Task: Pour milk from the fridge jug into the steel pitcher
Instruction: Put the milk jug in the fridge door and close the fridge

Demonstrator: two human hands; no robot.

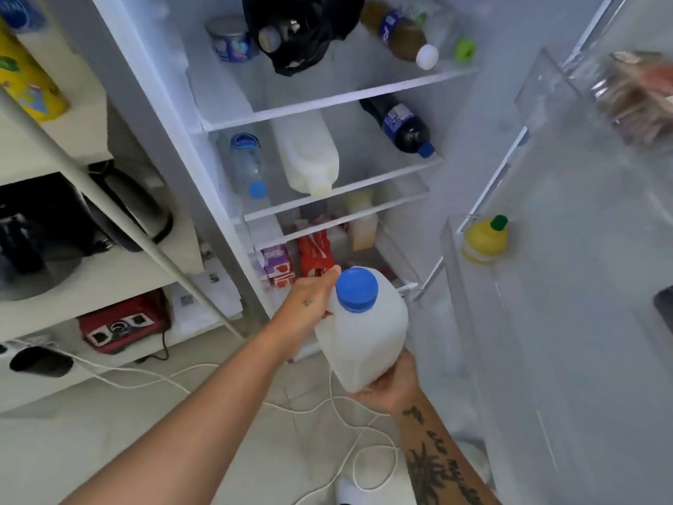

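The left hand [309, 304] grips the milk jug [368, 337] at its handle side, fingers mostly hidden behind it. The blue-capped jug hangs before the open fridge [327, 100]. The right hand [393, 388] cups its base, fingers hidden underneath.

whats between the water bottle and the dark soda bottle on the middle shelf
A white jug lying on its side, shown in the head view.
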